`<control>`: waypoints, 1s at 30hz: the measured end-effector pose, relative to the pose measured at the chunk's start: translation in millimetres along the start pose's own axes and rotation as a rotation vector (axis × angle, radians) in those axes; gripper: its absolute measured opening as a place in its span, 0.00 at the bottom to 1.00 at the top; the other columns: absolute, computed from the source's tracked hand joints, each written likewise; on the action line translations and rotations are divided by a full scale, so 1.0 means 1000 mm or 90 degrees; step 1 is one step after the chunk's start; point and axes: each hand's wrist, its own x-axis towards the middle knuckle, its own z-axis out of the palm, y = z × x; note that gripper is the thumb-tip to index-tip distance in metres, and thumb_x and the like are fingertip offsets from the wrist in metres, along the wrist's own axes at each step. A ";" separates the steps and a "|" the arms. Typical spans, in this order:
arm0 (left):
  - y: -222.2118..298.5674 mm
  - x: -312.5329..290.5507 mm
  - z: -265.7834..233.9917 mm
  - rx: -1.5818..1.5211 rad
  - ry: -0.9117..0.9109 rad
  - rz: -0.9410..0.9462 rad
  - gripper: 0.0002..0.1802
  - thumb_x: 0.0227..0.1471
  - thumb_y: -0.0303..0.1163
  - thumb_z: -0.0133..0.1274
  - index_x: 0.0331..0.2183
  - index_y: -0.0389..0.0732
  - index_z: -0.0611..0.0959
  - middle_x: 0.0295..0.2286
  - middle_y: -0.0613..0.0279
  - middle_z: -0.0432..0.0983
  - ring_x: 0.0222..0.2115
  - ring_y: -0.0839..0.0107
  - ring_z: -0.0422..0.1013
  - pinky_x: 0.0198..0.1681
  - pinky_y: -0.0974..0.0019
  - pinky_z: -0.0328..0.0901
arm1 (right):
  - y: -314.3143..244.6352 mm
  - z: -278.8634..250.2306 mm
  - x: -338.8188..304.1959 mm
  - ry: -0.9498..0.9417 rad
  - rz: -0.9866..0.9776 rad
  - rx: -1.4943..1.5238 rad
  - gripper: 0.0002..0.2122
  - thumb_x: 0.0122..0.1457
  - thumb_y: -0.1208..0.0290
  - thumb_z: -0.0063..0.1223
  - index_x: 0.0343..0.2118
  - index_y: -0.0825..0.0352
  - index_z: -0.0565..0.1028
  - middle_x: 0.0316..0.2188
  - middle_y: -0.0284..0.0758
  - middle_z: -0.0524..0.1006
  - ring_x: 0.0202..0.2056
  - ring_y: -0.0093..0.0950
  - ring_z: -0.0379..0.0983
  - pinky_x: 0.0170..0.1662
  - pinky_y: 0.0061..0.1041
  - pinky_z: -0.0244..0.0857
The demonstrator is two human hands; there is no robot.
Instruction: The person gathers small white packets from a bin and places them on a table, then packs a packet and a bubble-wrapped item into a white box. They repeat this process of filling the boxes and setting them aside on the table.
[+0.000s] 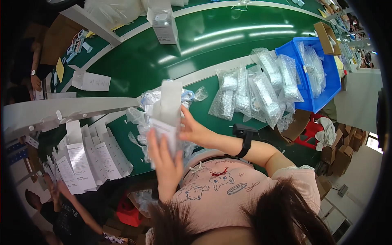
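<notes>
A tall white cardboard box (170,100), its long flap standing up, is held in front of my chest between both hands. My left hand (165,163) presses its fingers along the box's near side, slightly blurred by motion. Gripping the right edge of the box is my right hand (194,130), with a black strap and small device on that wrist. Behind and around the box lies a pile of clear plastic bags (149,100) with white and light-blue contents, partly hidden by the box and my hands.
Bubble-wrapped packs (267,96) lie to the right, beside a blue bin (312,77). Several upright white boxes (81,163) stand at left, near another person's hands (55,188). An opened box (163,26) stands on the green conveyor belt (228,45); another box (92,81) lies at its left.
</notes>
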 end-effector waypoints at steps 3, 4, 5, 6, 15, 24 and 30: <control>-0.010 0.024 0.023 -0.273 0.083 -0.004 0.52 0.30 0.34 0.64 0.54 0.41 0.52 0.53 0.42 0.45 0.53 0.52 0.50 0.52 0.54 0.50 | -0.011 -0.006 -0.007 0.001 -0.051 -0.012 0.44 0.48 0.64 0.54 0.58 0.59 0.32 0.58 0.44 0.44 0.58 0.31 0.43 0.56 0.32 0.45; -0.018 0.036 0.028 -0.274 0.087 -0.004 0.52 0.30 0.34 0.64 0.54 0.41 0.52 0.53 0.42 0.45 0.53 0.52 0.50 0.52 0.54 0.50 | -0.025 -0.014 -0.009 -0.069 -0.068 0.000 0.45 0.47 0.64 0.55 0.58 0.59 0.32 0.58 0.43 0.43 0.58 0.31 0.42 0.56 0.33 0.44; -0.024 0.050 0.033 -0.498 -0.007 -0.027 0.53 0.28 0.33 0.65 0.53 0.42 0.52 0.53 0.44 0.47 0.51 0.54 0.53 0.49 0.56 0.54 | -0.034 -0.025 -0.012 -0.136 -0.085 0.013 0.45 0.46 0.64 0.56 0.58 0.59 0.32 0.58 0.42 0.43 0.58 0.31 0.41 0.57 0.33 0.43; -0.028 0.059 0.036 -0.719 -0.105 -0.051 0.54 0.26 0.32 0.66 0.53 0.43 0.52 0.52 0.46 0.48 0.50 0.56 0.56 0.47 0.58 0.58 | -0.037 -0.035 -0.015 -0.138 -0.086 0.014 0.45 0.46 0.64 0.56 0.58 0.59 0.32 0.58 0.42 0.43 0.58 0.31 0.41 0.57 0.33 0.43; -0.024 0.109 0.053 -0.710 0.018 -0.007 0.50 0.24 0.25 0.65 0.50 0.45 0.55 0.46 0.56 0.57 0.44 0.63 0.61 0.44 0.63 0.61 | -0.059 -0.164 -0.005 -0.324 -0.142 -1.335 0.24 0.36 0.65 0.59 0.42 0.57 0.70 0.44 0.35 0.65 0.51 0.35 0.55 0.55 0.47 0.42; -0.015 0.134 0.084 -0.532 0.146 0.047 0.47 0.23 0.25 0.65 0.47 0.45 0.57 0.44 0.54 0.58 0.43 0.62 0.61 0.45 0.62 0.59 | -0.002 -0.184 0.013 -0.691 -0.266 -1.345 0.26 0.33 0.65 0.60 0.41 0.56 0.66 0.33 0.32 0.66 0.41 0.33 0.61 0.43 0.51 0.52; -0.032 0.125 0.114 -0.360 0.251 0.093 0.44 0.24 0.26 0.66 0.43 0.43 0.57 0.44 0.46 0.58 0.43 0.54 0.61 0.44 0.58 0.58 | -0.090 -0.137 0.025 -0.477 -0.159 -1.163 0.26 0.34 0.72 0.57 0.42 0.62 0.63 0.34 0.36 0.65 0.40 0.36 0.62 0.43 0.35 0.58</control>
